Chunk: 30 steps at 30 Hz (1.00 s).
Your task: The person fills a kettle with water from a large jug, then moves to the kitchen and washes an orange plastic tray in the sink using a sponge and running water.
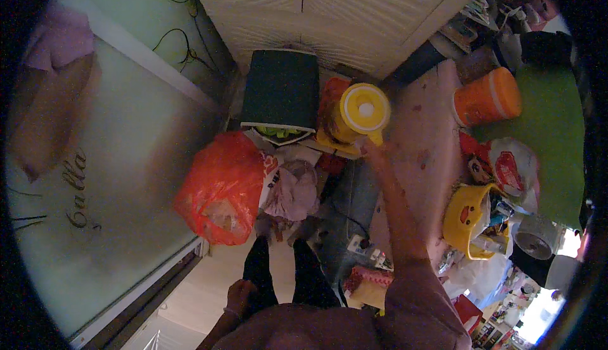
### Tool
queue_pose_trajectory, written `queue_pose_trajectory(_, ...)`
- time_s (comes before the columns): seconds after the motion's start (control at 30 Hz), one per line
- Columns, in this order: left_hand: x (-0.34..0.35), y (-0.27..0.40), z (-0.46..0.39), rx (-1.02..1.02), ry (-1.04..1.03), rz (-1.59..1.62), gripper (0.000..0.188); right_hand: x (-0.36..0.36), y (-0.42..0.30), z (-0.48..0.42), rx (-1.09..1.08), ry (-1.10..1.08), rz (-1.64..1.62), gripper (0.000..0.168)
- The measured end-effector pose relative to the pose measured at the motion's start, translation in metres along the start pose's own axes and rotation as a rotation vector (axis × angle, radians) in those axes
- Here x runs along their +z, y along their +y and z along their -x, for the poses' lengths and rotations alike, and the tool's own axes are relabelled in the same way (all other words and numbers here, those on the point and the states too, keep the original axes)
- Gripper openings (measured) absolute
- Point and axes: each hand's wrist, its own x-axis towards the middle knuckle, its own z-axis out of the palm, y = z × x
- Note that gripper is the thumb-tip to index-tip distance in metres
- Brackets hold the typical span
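Observation:
My right hand (365, 147) is stretched forward and touches the handle side of a yellow lidded jug (365, 108). Its fingers are too dim to tell whether they grip. The jug is beside a dark green box-shaped container (281, 89), under whose near edge something light green shows. An orange-red item (334, 94) lies partly hidden behind the jug. My left hand (241, 293) hangs low near my left leg; its fingers are unclear. A red plastic bag (225, 184) rests in front of the green container, next to a pale, crumpled bag (293, 191).
Frosted glass panels (118, 160) line the left, and cream cabinet doors (332, 13) the front. To the right are an orange container (488, 96), a yellow basket (468, 222) with items and a green surface (555, 150). A power strip (369, 251) with cables lies near my feet.

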Motion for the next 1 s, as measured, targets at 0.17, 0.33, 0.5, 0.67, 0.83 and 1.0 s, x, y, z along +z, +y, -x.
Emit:
queue_pose_trajectory(0.17,-0.002,0.028,-0.009,0.059,-0.118,0.239,0.041,0.0,-0.087,0.064,0.047,0.051,0.282,0.026)
queue_pose_trajectory(0.33,-0.051,0.261,0.028,0.654,-0.11,0.124,0.046,0.004,-0.115,0.13,0.067,0.051,0.473,0.028)
queue_pose_trajectory(0.5,-0.079,0.295,0.03,0.962,-0.247,0.546,0.03,0.013,-0.059,0.201,0.02,0.117,0.214,0.033)
queue_pose_trajectory(0.67,-0.061,0.234,0.027,0.75,-0.507,0.489,0.035,0.037,-0.02,0.31,-0.157,0.211,0.249,0.029)
queue_pose_trajectory(0.83,-0.013,0.174,0.058,0.507,-0.737,0.247,0.04,0.054,0.004,0.451,0.195,0.42,-0.104,0.025)
queue_pose_trajectory(1.0,0.012,0.134,0.05,0.406,-0.805,0.014,0.034,0.071,0.039,0.556,0.274,0.709,-0.111,0.029)
